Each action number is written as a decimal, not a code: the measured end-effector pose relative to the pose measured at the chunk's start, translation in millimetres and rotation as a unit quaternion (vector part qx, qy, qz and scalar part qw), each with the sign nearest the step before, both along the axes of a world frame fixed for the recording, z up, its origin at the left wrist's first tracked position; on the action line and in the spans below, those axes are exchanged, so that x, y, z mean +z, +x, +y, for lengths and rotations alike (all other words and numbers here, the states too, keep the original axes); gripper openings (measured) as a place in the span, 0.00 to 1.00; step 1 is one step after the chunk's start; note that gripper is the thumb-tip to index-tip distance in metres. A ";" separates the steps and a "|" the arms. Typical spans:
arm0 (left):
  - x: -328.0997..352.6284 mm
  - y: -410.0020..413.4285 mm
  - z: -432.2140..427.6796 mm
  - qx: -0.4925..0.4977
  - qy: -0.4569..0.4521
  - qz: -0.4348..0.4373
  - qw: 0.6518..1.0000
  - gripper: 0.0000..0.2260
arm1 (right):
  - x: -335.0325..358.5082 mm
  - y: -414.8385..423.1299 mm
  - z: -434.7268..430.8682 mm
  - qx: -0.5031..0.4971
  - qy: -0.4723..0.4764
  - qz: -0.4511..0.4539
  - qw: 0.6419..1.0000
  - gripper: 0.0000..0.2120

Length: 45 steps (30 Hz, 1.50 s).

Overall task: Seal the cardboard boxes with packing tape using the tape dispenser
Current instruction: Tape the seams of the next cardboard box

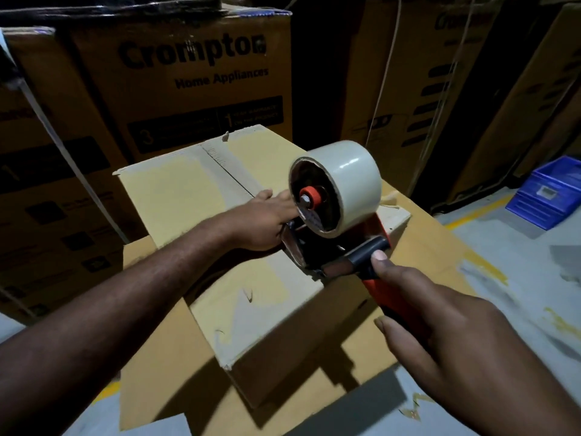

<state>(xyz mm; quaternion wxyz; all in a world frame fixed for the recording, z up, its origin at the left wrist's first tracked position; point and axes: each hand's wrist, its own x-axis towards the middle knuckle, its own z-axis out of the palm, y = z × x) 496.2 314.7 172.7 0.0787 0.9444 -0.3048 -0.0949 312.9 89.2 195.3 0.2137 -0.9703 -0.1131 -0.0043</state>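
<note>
Left hand (262, 220): fingers straight, flat on the cardboard box (267, 297) top, tips hidden behind the tape roll (349, 180).
Right hand (440, 319): curled round the red handle of the tape dispenser (327, 247), thumb on its black bar.
Arms: left reaches from lower left, right from lower right.
Tool: mid-frame, nose on the box's seam.

The grey floor (503, 240) carries a cardboard box (151, 357), stacked printed cartons (188, 89) and a blue crate (547, 196).

Red-handled tape dispenser (361, 253) — pale tape roll (352, 180) upright — rests on the closed cardboard box (188, 190) seam.
</note>
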 end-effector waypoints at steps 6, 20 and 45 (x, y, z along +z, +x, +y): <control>-2.7 1.4 12.7 0.035 -0.039 0.016 0.999 0.17 | -14.5 7.5 3.9 0.004 0.030 -0.071 0.997 0.35; -26.0 -89.3 -2.6 0.253 -0.003 -0.002 0.967 0.66 | -18.4 19.4 -28.3 0.098 0.092 -0.077 0.988 0.31; -16.3 -101.7 -15.9 0.195 -0.136 0.008 0.971 0.27 | -40.2 -29.6 -61.8 0.099 0.087 -0.038 0.991 0.35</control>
